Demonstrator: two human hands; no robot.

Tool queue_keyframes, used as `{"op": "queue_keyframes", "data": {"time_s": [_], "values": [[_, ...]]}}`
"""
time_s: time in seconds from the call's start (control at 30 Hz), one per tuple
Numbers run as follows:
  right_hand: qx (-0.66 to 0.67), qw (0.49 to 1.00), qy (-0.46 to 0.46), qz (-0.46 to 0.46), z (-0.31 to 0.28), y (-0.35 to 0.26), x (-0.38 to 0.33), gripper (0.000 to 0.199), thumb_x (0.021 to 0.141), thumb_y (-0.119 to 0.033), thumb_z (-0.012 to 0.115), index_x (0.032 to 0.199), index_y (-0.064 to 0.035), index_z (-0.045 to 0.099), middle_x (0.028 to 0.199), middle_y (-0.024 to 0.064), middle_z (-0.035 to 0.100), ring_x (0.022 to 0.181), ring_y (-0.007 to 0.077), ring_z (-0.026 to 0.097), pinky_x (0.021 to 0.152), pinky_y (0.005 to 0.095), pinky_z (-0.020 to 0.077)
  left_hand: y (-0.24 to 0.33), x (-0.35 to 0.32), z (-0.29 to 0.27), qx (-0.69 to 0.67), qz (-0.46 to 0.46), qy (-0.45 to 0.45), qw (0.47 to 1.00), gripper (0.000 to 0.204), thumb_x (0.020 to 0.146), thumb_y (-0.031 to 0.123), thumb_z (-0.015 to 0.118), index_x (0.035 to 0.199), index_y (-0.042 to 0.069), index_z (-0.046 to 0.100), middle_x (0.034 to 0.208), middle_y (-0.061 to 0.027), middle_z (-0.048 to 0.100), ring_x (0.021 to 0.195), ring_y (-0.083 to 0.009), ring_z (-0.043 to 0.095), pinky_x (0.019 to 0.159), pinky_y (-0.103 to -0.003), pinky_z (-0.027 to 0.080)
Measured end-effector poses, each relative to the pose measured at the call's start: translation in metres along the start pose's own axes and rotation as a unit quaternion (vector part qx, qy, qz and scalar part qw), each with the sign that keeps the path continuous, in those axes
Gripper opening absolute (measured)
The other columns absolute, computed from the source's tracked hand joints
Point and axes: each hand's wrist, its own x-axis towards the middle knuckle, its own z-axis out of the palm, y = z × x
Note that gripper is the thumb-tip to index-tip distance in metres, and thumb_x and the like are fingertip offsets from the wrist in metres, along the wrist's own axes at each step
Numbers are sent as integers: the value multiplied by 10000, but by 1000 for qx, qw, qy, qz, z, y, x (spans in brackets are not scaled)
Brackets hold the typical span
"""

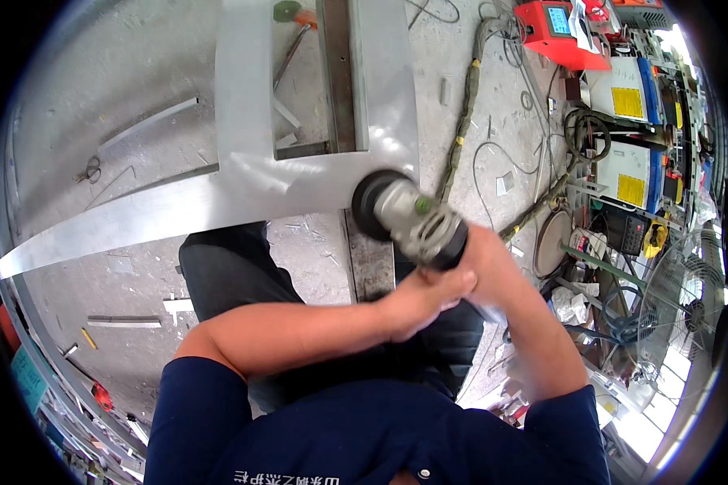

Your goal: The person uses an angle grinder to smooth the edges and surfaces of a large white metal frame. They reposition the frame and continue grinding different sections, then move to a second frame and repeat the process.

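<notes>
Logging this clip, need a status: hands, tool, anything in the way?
Both hands, left and right, clamped on angle grinder. Disc at steel sheet edge. Cable bundle on the floor beyond; not blocking.

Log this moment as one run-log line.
left hand grips angle grinder | right hand grips grinder | disc at metal sheet edge

Dusty concrete floor (137, 97) carries a long shiny sheet-metal strip (137, 218) joined to a metal frame (243, 97). Loose metal offcut (147, 123) at upper left, flat bar (124, 322) lower left, braided cables (465, 113) and red welding machine (554, 36) at upper right.
</notes>
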Motion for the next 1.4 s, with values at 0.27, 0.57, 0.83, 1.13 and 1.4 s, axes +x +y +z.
{"op": "queue_keyframes", "data": {"time_s": [0.27, 0.57, 0.83, 1.13, 1.4], "values": [[13, 1000, -1, 19, -5, 4, -7, 428, 671, -269, 761, 959, 16, 623, 825, 202, 685, 756, 369, 674, 701, 371, 530, -1, 6, 0, 4, -36, -17, 999, 588, 890, 514, 665, 1265, 91, 503, 1174, -21, 565, 1066, -111, 520, 932, -298, 407], [22, 999, 22, 37, -7, 8, -10, 468, 671, -279, 777, 993, 27, 628, 835, 191, 688, 793, 347, 683, 732, 359, 530, 10, 11, 0, 24, -82, -10, 996, 655, 886, 509, 673, 1347, 92, 466, 1304, -41, 556, 1229, -155, 499, 1047, -351, 379], [34, 997, 25, 58, 1, 16, -38, 388, 676, -240, 771, 940, 21, 655, 802, 159, 685, 720, 258, 657, 717, 349, 523, -8, -4, 10, 42, -132, -39, 990, 716, 908, 529, 632, 1434, 113, 380, 1403, -45, 464, 1305, -174, 427, 1127, -392, 314], [321, 938, 92, 95, -7, 64, -91, 363, 711, -153, 758, 1000, 49, 670, 873, 79, 696, 786, 158, 643, 727, 317, 518, -16, -7, 26, 354, -33, -63, 933, 569, 864, 285, 752, 1298, -9, 530, 1270, -101, 582, 1193, -151, 534, 1032, -323, 412], [671, 728, 88, 108, -19, 148, -55, 359, 798, -310, 721, 898, 17, 612, 757, 134, 639, 650, 245, 634, 626, 371, 545, 157, -158, -30, 773, 298, 403, 389, 855, 588, 200, 901, 1330, 52, 503, 1268, -138, 598, 1202, -287, 555, 1037, -391, 417]]}}
